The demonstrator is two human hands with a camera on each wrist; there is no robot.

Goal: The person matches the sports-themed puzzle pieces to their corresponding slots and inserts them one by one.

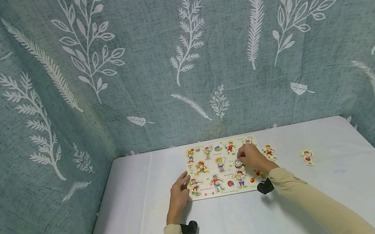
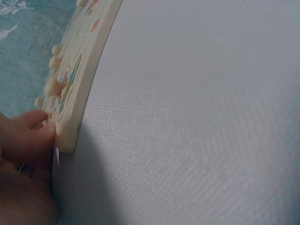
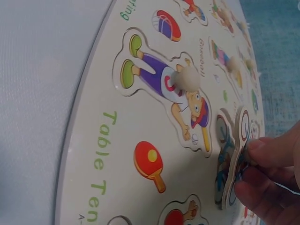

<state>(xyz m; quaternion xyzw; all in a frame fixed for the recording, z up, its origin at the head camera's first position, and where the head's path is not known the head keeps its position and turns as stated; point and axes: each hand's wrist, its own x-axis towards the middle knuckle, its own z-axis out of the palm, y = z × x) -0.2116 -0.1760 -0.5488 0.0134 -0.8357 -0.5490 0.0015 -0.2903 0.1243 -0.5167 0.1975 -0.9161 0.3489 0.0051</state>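
A wooden peg puzzle board [image 1: 209,191] with sports figures lies on the white table. My right hand [image 1: 251,156] pinches a cyclist puzzle piece [image 3: 236,154] by its back-side knob. In the right wrist view the piece stands tilted over the board, against a printed bicycle picture [image 3: 221,164]. Beside it a baseball player piece [image 3: 154,70] with a round knob sits in its recess. My left hand [image 1: 179,193] rests at the board's left edge; in the left wrist view its thumb and a finger touch the edge near the corner, the other fingers partly hidden.
Two loose pieces lie right of the board: a footballer piece [image 1: 269,152] close to its edge and a tennis player piece [image 1: 307,157] farther out. A leaf-patterned green curtain [image 1: 151,77] hangs behind the white-covered table [image 1: 228,226].
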